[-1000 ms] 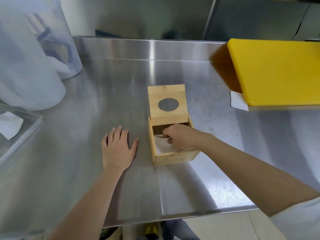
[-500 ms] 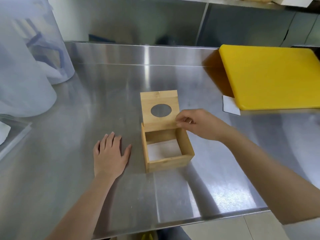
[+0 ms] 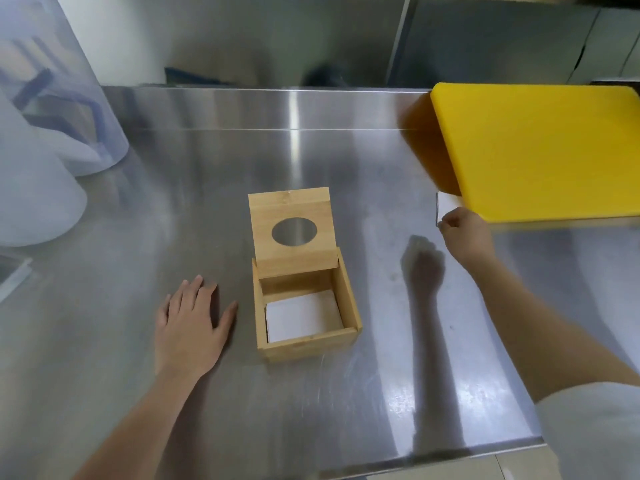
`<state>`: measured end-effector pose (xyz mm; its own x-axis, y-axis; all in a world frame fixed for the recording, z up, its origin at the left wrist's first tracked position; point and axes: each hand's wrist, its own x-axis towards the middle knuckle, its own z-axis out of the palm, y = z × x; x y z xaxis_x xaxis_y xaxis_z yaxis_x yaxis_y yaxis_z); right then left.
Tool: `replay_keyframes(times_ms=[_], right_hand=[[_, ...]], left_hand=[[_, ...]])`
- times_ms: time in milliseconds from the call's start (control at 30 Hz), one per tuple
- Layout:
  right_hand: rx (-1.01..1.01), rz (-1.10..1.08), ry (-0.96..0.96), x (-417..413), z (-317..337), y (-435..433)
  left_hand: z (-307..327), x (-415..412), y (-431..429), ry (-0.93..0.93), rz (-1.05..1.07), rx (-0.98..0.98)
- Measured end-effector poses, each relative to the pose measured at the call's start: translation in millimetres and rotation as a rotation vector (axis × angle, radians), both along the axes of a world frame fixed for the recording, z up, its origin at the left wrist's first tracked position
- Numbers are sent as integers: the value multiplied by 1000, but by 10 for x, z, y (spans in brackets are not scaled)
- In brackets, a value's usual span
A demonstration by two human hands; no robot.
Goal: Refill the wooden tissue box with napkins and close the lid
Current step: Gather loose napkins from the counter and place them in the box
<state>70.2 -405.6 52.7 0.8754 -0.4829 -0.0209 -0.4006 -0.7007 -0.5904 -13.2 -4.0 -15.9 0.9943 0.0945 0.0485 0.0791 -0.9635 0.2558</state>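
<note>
Resting flat and spread on the brushed steel table (image 3: 138,237), my left hand (image 3: 188,327) lies just beside the square bamboo box (image 3: 308,341), its round-holed lid (image 3: 294,233) upright, white napkins (image 3: 301,317) inside. My right hand (image 3: 465,233), arm outstretched, pinches a napkin (image 3: 446,204) by the yellow board (image 3: 540,150).

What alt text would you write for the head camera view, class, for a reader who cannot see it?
A wooden tissue box stands open on a steel counter, napkins inside, lid raised. The right hand reaches a white napkin beside a yellow cutting board; the left hand rests flat.
</note>
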Motion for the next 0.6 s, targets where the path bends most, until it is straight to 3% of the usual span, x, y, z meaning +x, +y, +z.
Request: replay_keyframes(times_ms=[200,400,600], right_hand=[[-300,79,143,153,-159,-159],[-319,114,278,187,-338,-228],[-341,288,180,108,-329,-169]], left_hand=[[40,-28,-3,14,21,5],[89,-24,-27,47,33,-11],[106,-29,-64,34,40,-18]])
